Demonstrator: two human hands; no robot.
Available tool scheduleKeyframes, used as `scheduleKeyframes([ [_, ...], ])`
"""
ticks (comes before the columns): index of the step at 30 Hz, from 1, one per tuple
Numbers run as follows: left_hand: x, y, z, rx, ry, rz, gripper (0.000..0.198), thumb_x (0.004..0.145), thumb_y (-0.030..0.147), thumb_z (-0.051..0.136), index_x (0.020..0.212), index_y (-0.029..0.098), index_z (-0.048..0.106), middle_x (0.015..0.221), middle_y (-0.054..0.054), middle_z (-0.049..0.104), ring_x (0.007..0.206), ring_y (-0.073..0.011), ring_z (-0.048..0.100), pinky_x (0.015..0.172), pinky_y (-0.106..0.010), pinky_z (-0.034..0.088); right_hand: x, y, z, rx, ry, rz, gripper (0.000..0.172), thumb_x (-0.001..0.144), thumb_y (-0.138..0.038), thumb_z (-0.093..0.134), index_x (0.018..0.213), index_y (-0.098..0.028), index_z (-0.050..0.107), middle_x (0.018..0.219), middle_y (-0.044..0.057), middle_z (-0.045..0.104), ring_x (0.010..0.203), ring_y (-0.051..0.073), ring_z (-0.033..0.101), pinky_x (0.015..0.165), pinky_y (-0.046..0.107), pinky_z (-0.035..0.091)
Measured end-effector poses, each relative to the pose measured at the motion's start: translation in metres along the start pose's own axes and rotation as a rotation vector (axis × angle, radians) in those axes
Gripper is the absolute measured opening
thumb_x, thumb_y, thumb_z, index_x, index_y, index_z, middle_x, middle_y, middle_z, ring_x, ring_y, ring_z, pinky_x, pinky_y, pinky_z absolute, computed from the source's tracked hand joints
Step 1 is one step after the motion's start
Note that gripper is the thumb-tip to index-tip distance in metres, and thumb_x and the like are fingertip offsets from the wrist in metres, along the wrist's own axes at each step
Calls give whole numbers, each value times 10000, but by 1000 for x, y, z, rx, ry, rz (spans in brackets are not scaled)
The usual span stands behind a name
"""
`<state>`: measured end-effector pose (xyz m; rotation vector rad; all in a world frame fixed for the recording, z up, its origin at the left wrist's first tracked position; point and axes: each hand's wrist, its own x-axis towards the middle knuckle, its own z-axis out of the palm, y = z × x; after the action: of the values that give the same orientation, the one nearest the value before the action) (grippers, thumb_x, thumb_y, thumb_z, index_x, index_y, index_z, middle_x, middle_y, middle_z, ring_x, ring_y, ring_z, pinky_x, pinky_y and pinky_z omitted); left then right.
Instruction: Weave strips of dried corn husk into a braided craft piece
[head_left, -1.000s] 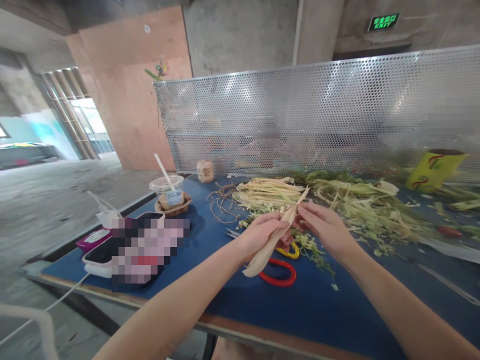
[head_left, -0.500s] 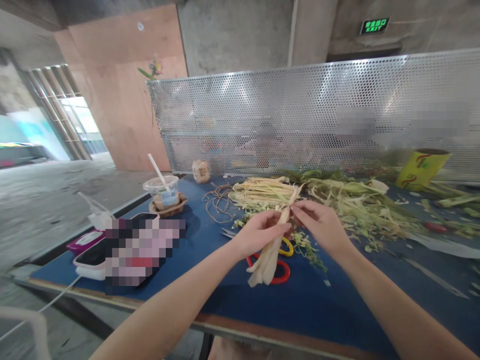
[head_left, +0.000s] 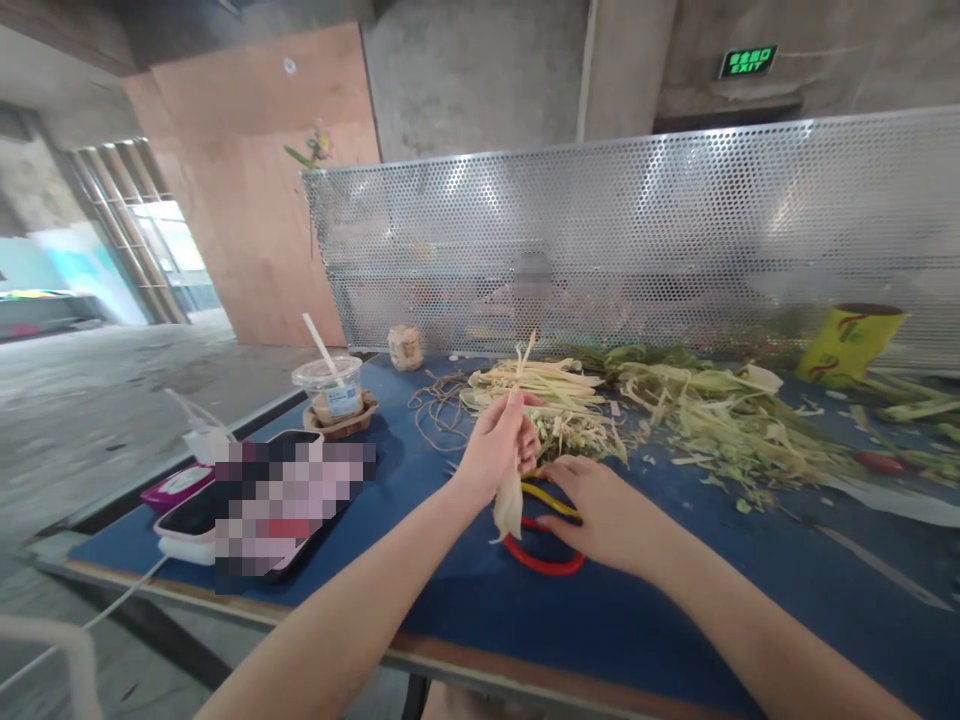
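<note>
My left hand [head_left: 501, 442] is closed round a pale dried corn husk [head_left: 511, 506], held nearly upright above the blue table [head_left: 480, 620]; its thin tip sticks up past my fingers. My right hand [head_left: 600, 512] is low on the table, fingers curled onto the scissors with the red handle [head_left: 541, 560] and the yellow-handled scissors [head_left: 552, 494]. Whether it grips them I cannot make out. A pile of pale husk strips [head_left: 536, 385] lies just beyond both hands.
Green husk scraps [head_left: 720, 415] spread to the right, brown twine [head_left: 439, 400] to the left. A lidded cup with a straw [head_left: 330, 385], a phone [head_left: 187, 515], a small jar [head_left: 406, 347], a yellow cup [head_left: 847, 342]. A perforated metal screen [head_left: 637, 240] backs the table.
My right hand let go of the husk and dropped to the scissors on the table. My left hand turned the husk upright and kept hold of it.
</note>
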<state>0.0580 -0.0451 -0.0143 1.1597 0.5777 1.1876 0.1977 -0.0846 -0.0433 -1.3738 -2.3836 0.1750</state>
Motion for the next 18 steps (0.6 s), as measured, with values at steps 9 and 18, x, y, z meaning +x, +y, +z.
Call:
scheduleKeyframes([
  [9, 3, 3, -1, -31, 92, 36, 251, 767, 401, 511, 795, 152, 520, 453, 59, 381, 395, -54, 359, 338, -145, 273, 7, -14, 7, -191, -158, -16, 392, 726, -145, 546, 1109, -70, 515, 1016, 160, 591, 963, 258, 543, 837, 365, 423],
  [18, -5, 9, 1, -106, -55, 151, 212, 781, 403, 495, 873, 215, 464, 505, 52, 459, 376, -79, 420, 264, -145, 313, 13, -19, -1, -309, -38, 84, 411, 600, 18, 423, 982, -60, 552, 979, 177, 548, 958, 272, 511, 832, 377, 408],
])
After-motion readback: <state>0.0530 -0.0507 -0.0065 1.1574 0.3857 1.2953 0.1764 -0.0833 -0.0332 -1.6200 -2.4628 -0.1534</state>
